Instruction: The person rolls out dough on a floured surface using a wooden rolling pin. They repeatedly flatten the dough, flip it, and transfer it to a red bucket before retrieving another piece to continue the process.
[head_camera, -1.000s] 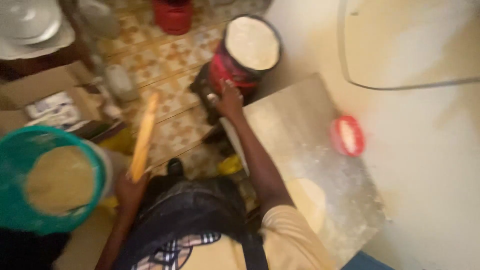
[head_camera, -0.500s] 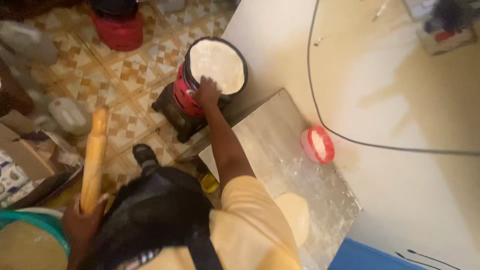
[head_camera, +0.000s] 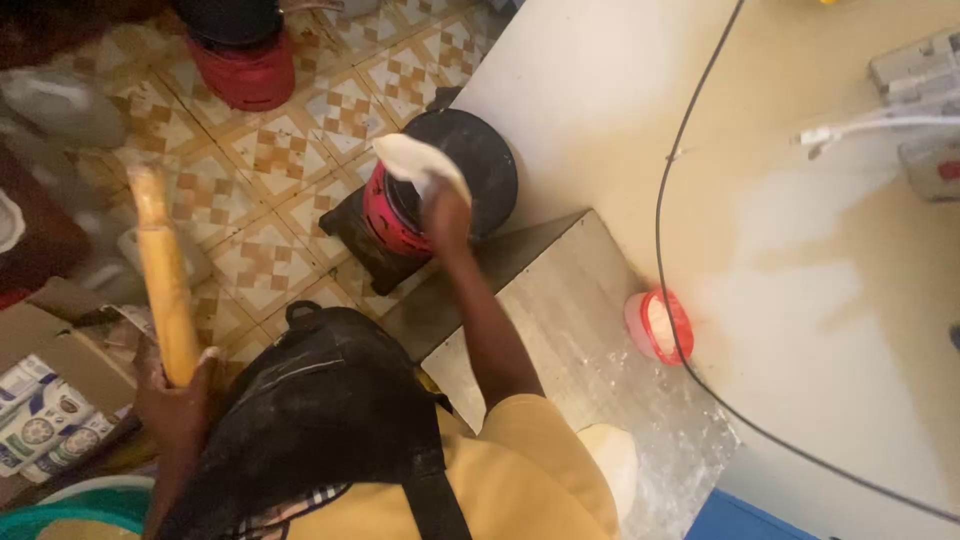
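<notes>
My right hand (head_camera: 447, 212), upper middle of the frame, pinches the edge of a thin white flatbread (head_camera: 420, 163), lifting it over the dark round pan (head_camera: 478, 165) on the red stove (head_camera: 392, 218). My left hand (head_camera: 180, 395), lower left, is wrapped tight around a wooden rolling pin (head_camera: 160, 268) that points up. A dough ball (head_camera: 612, 460) lies on the floured grey board (head_camera: 590, 340) at lower right, near a red-rimmed tub of flour (head_camera: 658, 326) by the wall
</notes>
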